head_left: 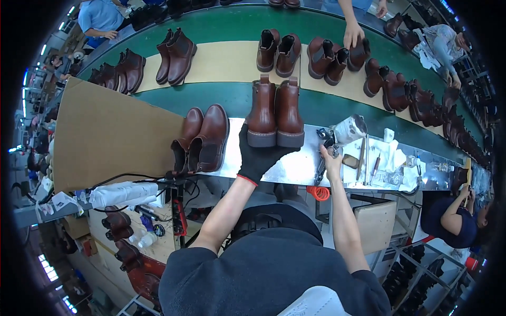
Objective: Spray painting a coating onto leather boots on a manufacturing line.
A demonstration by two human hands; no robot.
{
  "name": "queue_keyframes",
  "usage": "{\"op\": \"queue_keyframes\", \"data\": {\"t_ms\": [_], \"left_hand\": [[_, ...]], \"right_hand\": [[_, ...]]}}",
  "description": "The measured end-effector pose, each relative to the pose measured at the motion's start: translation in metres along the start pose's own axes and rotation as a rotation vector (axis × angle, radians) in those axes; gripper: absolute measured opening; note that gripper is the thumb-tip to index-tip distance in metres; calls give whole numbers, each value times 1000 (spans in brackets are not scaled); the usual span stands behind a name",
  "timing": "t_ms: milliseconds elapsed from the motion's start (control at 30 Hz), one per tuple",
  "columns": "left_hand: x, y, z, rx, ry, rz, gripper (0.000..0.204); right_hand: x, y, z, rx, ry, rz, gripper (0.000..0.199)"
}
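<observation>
One head-worn fisheye looks down and forward over the nearby metal bench point(293, 169).

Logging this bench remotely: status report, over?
Gloved left hand holding brown boots. Bare right hand gripping spray gun. Second pair at left, apart, not blocking.

A shoe factory: beyond the grip of the gloved left hand point(258, 158), rows of brown boots point(182, 55) line a green belt point(226, 95), workers point(103, 18) at its far side.
</observation>
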State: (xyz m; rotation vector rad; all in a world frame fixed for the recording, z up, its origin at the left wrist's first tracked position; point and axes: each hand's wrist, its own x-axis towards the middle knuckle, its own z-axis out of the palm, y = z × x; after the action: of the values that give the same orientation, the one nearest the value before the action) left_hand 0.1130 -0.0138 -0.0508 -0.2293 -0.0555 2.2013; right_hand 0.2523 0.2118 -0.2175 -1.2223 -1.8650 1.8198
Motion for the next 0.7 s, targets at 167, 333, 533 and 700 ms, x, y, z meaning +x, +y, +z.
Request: {"op": "queue_keyframes", "data": {"t_ms": [167,333,533,700], "left_hand": [[-28,13,-28,1046,52,305,72],[-48,42,-48,2027,120,536,76],[-50,76,-70,2156,-20,205,76],[-56,111,-107,2452,-128,232,67]], "right_hand": [[-30,-23,-2,153,49,40,42],[-64,-131,16,-368,252,-493,49],[-61,-258,103,-796,-777,-1321,40],[-54,-238,149,-1195,-977,-1534,10]]}}
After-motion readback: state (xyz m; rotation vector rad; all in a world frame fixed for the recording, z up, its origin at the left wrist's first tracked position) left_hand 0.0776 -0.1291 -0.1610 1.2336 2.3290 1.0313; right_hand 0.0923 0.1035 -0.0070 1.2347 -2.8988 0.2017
